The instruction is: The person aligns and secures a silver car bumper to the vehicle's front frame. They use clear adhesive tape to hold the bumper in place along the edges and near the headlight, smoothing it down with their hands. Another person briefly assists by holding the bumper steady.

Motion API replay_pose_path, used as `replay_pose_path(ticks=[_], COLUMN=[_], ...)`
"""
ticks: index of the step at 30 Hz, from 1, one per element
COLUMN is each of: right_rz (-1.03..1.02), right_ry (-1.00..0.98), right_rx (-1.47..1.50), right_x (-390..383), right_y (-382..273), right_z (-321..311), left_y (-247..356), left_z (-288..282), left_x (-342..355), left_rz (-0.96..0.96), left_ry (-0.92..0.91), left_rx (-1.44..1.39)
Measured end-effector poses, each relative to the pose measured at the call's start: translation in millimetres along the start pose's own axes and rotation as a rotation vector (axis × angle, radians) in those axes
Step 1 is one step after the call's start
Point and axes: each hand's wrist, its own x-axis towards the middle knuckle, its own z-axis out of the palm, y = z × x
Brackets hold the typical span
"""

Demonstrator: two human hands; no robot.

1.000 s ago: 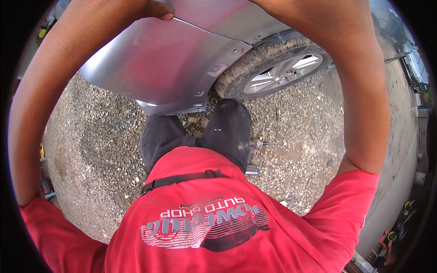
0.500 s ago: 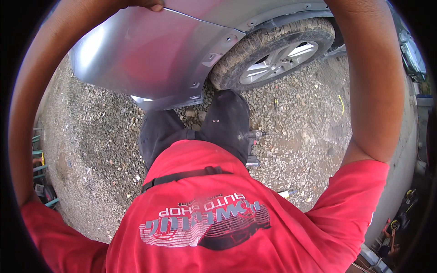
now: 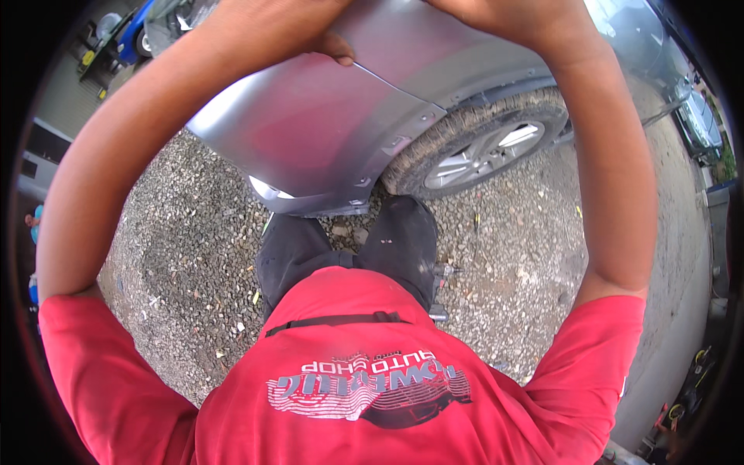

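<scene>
A silver bumper cover (image 3: 302, 139) with a reddish sheen is in front of me, its lower end close by my knees. My left hand (image 3: 329, 40) is at its upper edge, with the thumb by the seam between the cover and the grey fender (image 3: 457, 70). The other fingers of that hand are out of sight past the top of the picture. To the right, my right hand (image 3: 504, 14) is over the fender, cut off by the upper rim, so its fingers are hidden. Bare fixing holes and a slot show along the wheel-arch edge.
Right of the cover stands a muddy tyre (image 3: 403, 167) on a silver rim (image 3: 484, 155). Gravel (image 3: 186, 225) surrounds my dark trousers (image 3: 395, 248). A power tool (image 3: 439, 311) lies partly hidden at my right leg, a thin screwdriver-like tool (image 3: 477, 221) farther off. Another car (image 3: 700, 128) is at far right.
The view has tilted up, so car and ground appear lower and farther right. Part of my right hand has come into view. My left thumb stays near the same seam.
</scene>
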Motion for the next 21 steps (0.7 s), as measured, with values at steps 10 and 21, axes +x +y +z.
replay_pose_path(ticks=[10,21], right_rz=[0.081,0.031], right_ry=[-0.330,-0.417], right_rx=[-0.085,-0.183], right_x=[24.9,30.8], right_y=[-24.9,-26.5], right_z=[-13.6,-13.8], left_y=[24.4,107.9], left_z=[5.6,31.7], left_x=[-59.4,-106.0], left_rz=[-0.245,-0.440], left_ry=[0.178,-0.009], left_rx=[-0.036,-0.154])
